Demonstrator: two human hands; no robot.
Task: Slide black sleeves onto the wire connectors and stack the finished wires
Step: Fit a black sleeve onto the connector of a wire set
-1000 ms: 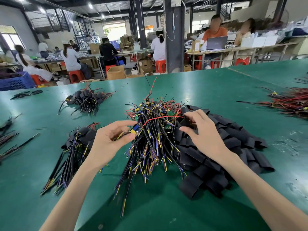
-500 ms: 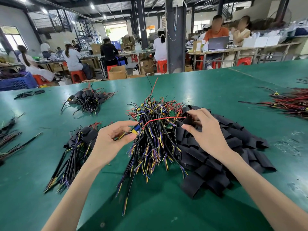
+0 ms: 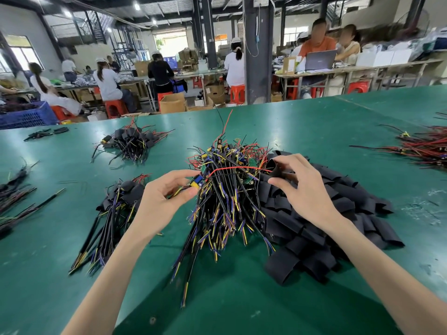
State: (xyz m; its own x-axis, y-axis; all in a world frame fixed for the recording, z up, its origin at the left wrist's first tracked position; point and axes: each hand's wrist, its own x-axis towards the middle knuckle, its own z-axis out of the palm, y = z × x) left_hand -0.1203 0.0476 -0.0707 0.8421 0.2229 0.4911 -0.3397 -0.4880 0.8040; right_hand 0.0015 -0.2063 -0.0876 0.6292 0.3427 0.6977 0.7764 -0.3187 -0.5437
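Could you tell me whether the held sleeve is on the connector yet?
Not yet: right hand holds the sleeve, apart from the connector pinched by the left hand.

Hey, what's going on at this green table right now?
A person is fitting black sleeves onto wire connectors at a green table. The left hand pinches the blue-and-yellow connector of one wire at the edge of the central pile of bare wires. The right hand pinches one black sleeve at the top of the sleeve heap. That sleeve is not on the connector yet. Sleeved wires lie in a stack to the left.
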